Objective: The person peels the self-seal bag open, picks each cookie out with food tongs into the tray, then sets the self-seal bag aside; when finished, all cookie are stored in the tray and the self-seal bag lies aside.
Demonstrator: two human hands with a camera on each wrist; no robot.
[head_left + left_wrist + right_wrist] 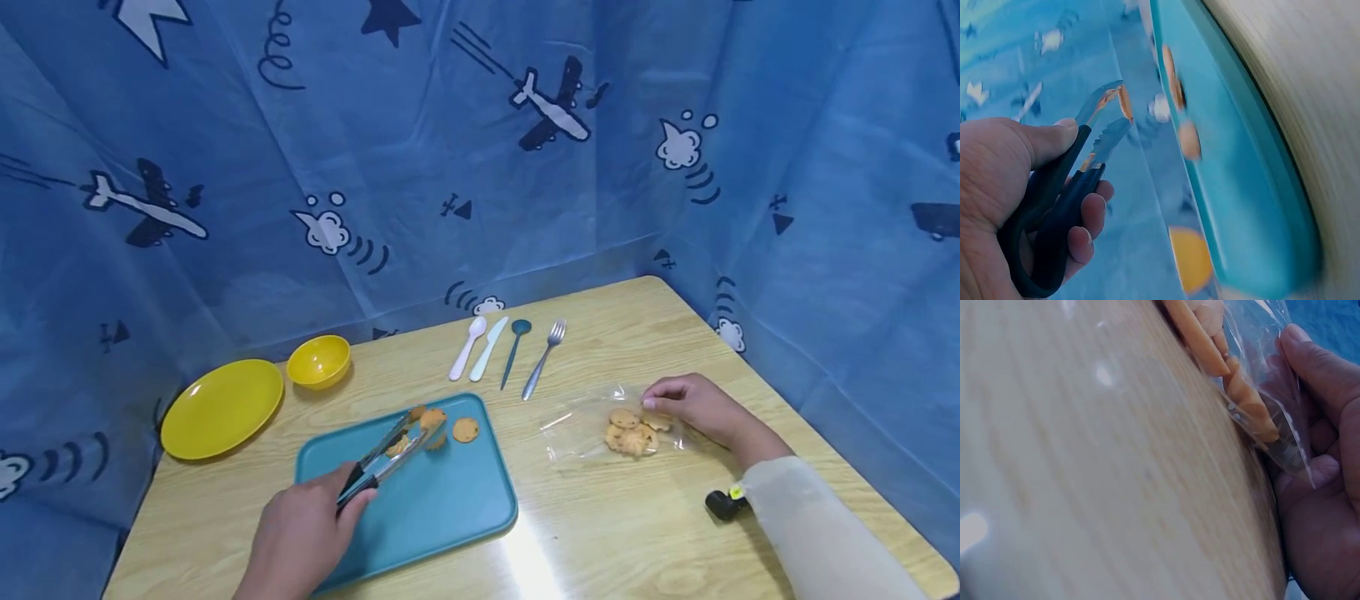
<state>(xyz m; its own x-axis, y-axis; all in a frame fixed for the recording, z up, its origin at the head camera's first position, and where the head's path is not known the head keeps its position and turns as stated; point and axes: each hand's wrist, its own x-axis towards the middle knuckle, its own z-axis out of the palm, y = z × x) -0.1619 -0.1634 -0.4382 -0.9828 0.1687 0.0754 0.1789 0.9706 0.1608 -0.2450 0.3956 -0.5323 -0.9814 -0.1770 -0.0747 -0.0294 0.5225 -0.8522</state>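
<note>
My left hand (303, 527) grips the black handles of metal tongs (1054, 206) above the teal tray (442, 510). At the tips of the tongs is a cookie (1125, 103), tilted and raised off the tray in the left wrist view. Several cookies lie at the tray's far end, one of them a round cookie (466, 430) with dark specks; the tongs partly cover others. On the right, my right hand (701, 408) pinches the edge of a clear plastic bag (577, 429). Several cookies (632, 439) lie inside the bag, which rests on the table.
A yellow plate (222, 408) and a yellow bowl (318, 363) stand at the back left. Behind the tray lie a pink spoon (468, 348), a pale knife (489, 348), a dark green spoon (516, 350) and a metal fork (543, 360). A blue curtain (450, 125) borders the wooden table (600, 533).
</note>
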